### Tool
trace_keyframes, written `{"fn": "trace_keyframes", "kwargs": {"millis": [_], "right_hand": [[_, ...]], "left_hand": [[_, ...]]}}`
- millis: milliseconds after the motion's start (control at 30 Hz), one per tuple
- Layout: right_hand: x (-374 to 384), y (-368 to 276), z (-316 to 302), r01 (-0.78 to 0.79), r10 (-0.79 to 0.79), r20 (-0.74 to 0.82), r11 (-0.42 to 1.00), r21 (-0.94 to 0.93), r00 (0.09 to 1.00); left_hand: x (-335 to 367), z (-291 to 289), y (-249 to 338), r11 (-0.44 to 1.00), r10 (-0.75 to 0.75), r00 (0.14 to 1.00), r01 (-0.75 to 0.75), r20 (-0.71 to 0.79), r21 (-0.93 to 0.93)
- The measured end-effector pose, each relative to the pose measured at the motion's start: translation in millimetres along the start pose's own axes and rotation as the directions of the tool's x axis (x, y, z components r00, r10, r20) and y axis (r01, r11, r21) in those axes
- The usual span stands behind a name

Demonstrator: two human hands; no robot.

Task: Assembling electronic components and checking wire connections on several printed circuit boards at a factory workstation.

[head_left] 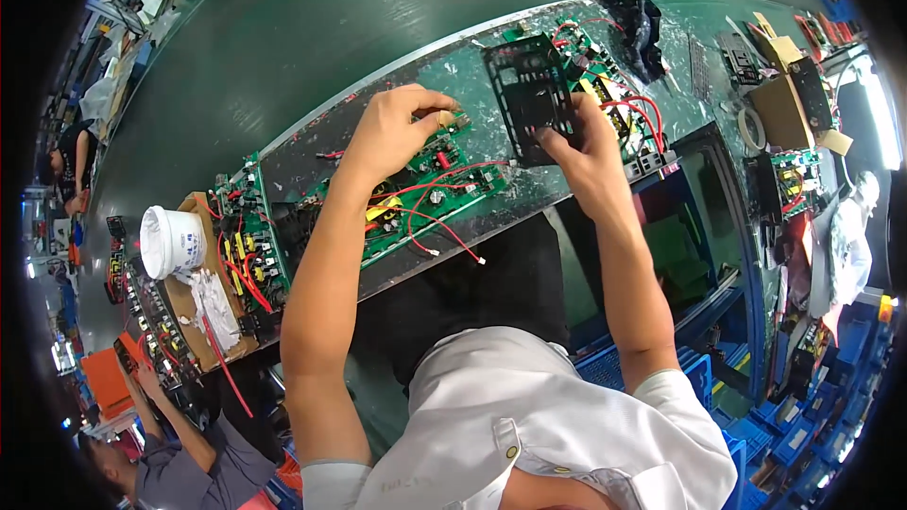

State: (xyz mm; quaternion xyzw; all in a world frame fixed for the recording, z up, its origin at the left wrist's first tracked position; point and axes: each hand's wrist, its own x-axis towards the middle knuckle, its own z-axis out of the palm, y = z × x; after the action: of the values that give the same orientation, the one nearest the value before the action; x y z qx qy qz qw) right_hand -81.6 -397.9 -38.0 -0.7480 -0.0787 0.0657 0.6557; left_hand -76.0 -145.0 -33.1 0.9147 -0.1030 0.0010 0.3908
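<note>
My left hand (395, 129) hovers over a green circuit board (416, 194) with red wires, its fingertips pinched on a small tan part (444, 118). My right hand (586, 146) grips the lower corner of a black perforated plastic frame (529, 94), held tilted above the workbench (472, 66). A second green circuit board (605, 85) with red wires lies just behind the frame.
A white tub (172, 241) and a cardboard tray (203, 307) with more boards sit at the left. A black cloth (642, 24), tape roll (751, 127) and boxes lie at the right. Blue crates (756, 425) stand below. Other people work at the lower left and right.
</note>
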Motion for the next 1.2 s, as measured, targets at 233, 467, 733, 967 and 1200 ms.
{"fn": "trace_keyframes", "kwargs": {"millis": [233, 467, 733, 967, 1200], "right_hand": [[24, 39, 34, -0.256, 0.181, 0.183, 0.741, 0.621, 0.966], [32, 35, 44, -0.149, 0.068, 0.153, 0.772, 0.618, 0.986], [32, 27, 49, -0.097, 0.01, 0.159, 0.829, 0.551, 0.987], [30, 20, 54, 0.185, -0.183, 0.1, 0.983, -0.015, 0.978], [31, 30, 58, 0.167, -0.169, 0.13, 0.986, 0.028, 0.977]], "left_hand": [[2, 4, -15, 0.977, -0.07, 0.998, 0.07, 0.005, -0.203], [3, 4, -15, 0.966, -0.081, 0.996, 0.085, 0.025, -0.246], [4, 11, -13, 0.934, -0.063, 0.996, 0.037, -0.061, -0.354], [1, 14, -14, 0.972, 0.077, 0.975, -0.12, -0.209, -0.203], [1, 16, -12, 0.978, 0.051, 0.983, -0.085, -0.174, -0.193]]}}
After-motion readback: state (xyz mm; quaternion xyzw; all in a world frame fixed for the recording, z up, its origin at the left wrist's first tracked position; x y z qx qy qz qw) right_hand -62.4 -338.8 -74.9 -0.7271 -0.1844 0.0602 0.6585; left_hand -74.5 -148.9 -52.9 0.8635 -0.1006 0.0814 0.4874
